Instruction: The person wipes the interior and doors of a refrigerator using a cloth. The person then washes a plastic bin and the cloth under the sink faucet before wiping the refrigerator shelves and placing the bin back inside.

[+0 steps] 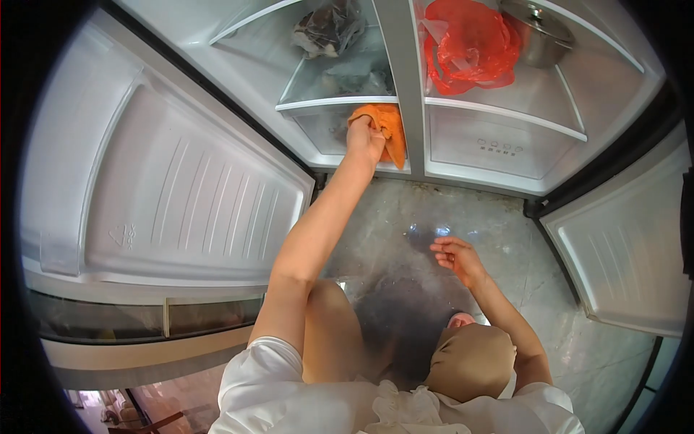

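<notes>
Over on the left, the left door [195, 166] stands swung wide, its ribbed inner face towards us; next along, up on a shelf, there's a clear bag [329, 29] with something dark in it, too wrapped to make out; below sits the left drawer [311, 130], and here's the action, at its right end; the left hand [366, 139] is at full reach, fingers bunched tight, with a fold of orange cloth [392, 134] gripped in them; the cloth is at the drawer front, just beside the divider [412, 87]; most of it lies to the right of those fingers and hangs below them, its long axis running down and slightly right to a loose tip; whether it presses on the drawer, I can't tell from here; the left hand is plainly the nearer, being on it; the right hand [457, 259] is well apart, hovering over the floor [405, 199], fingers half open and loosely curled, nothing visible in them; above, a red bag [470, 47] slumps on its shelf, with the right drawer [463, 145] underneath; a lidded pot [538, 36] stands just beside the bag; and at the far right, the right door [625, 239], open too.
</notes>
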`<control>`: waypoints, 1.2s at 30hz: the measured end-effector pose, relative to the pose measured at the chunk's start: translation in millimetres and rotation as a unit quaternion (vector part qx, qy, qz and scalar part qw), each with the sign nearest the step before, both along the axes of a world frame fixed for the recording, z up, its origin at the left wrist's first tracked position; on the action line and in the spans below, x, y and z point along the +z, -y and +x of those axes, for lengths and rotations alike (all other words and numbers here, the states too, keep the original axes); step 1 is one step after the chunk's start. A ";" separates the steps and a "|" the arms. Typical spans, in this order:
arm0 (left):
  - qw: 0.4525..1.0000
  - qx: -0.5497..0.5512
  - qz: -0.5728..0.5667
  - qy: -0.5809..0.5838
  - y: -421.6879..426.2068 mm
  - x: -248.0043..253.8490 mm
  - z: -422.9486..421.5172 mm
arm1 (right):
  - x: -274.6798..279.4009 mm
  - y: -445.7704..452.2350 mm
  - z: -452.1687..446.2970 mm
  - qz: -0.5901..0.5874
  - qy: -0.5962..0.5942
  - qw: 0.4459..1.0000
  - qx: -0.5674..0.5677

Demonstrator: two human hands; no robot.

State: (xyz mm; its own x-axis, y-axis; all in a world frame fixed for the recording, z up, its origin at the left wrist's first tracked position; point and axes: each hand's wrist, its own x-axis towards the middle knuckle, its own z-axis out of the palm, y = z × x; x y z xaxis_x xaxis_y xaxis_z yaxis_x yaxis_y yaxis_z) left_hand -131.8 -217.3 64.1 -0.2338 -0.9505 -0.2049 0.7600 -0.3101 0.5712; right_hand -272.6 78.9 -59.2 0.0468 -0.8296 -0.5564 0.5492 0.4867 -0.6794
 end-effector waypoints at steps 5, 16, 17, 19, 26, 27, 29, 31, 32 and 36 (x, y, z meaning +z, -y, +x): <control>0.998 -0.032 -0.057 -0.018 4.6 -4.8 14.0 | -16.2 -9.9 -7.3 0.012 0.048 0.998 -0.027; 0.981 0.168 -0.022 -0.095 111.8 -6.0 157.3 | -28.8 -6.7 -3.5 0.006 0.114 0.992 -0.055; 0.977 0.206 0.002 -0.061 104.6 -2.9 145.8 | -30.7 -7.1 -3.3 0.017 0.120 0.991 -0.062; 0.981 0.194 -0.013 -0.027 86.6 -6.7 132.8 | -29.5 -4.9 -2.7 0.017 0.124 0.991 -0.055; 0.953 -0.054 -0.030 0.297 -50.9 -3.4 101.9 | 26.4 60.9 20.9 -0.052 0.106 0.993 0.023; 0.949 -0.088 -0.054 0.297 -66.5 -0.8 96.9 | 30.9 77.1 32.7 -0.056 0.118 0.991 0.025; 0.941 -0.128 -0.070 0.306 -93.1 -5.7 93.4 | 35.7 95.4 54.7 -0.041 0.162 0.984 0.067; 0.763 -0.213 -0.290 0.537 -106.4 -7.5 88.0 | 42.2 110.1 77.1 -0.055 0.225 0.966 0.116; 0.763 -0.213 -0.290 0.538 -110.2 -3.5 88.0 | 44.1 119.2 85.9 -0.068 0.282 0.943 0.166; 0.478 -0.123 -0.476 0.727 -122.3 35.5 114.0 | 50.2 158.0 102.7 -0.101 0.226 0.954 0.170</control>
